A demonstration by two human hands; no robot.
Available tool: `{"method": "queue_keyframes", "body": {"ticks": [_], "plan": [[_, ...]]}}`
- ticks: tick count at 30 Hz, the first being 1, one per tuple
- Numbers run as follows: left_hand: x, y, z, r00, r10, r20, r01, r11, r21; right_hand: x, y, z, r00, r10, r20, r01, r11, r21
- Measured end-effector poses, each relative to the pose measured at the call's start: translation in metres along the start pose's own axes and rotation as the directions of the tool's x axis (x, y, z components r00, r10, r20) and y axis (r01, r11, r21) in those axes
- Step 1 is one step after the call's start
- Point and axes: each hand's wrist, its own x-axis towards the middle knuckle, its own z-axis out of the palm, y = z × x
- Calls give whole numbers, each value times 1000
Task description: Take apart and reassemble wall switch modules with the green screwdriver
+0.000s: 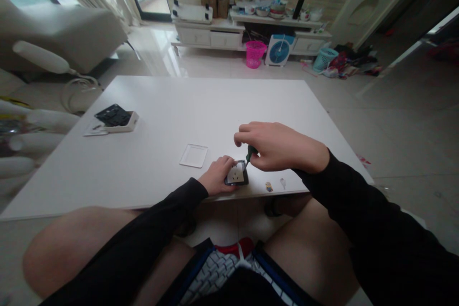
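Near the front edge of the white table, my left hand (pixel 219 175) grips a wall socket (pixel 235 173) with a white face and a dark frame, fingers along its left side. My right hand (pixel 270 146) is closed around the green handle of a screwdriver (pixel 250 154). The screwdriver slants down, and its tip meets the right edge of the socket's face. A clear square frame (pixel 193 155) lies flat on the table, left of and beyond the socket. Just right of the socket sit a small yellow-and-blue sticker (pixel 268 186) and a small pale piece (pixel 283 183).
On the table's (pixel 211 100) left side, dark plates rest on an open white box (pixel 124 123). Beyond the table stand a TV cabinet (pixel 195 37), a pink basket (pixel 255 55) and a blue fan (pixel 280 50). A sofa (pixel 79 33) is at the far left.
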Motion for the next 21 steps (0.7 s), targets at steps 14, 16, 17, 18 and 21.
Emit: {"method": "queue_keyframes", "body": {"ticks": [14,16,17,18,21], "plan": [[1,0,1,1000,9,-13,-9,1000,-2,3,0,6,995,95,-27,-96,994,-57],[0,0,1,1000,15,-17,-15,1000,-5,1,0,3,999,25,-20,-26,999,-24],[0,0,1,1000,16,-18,-16,1000,-5,0,1,2,1000,-3,-15,3,1000,-4],[0,0,1,1000,17,-16,-17,1000,-6,-1,1,1,1000,-21,-11,21,1000,15],[1,0,0,1000,13,1,-13,1000,0,0,2,3,1000,9,-10,-9,1000,27]]}}
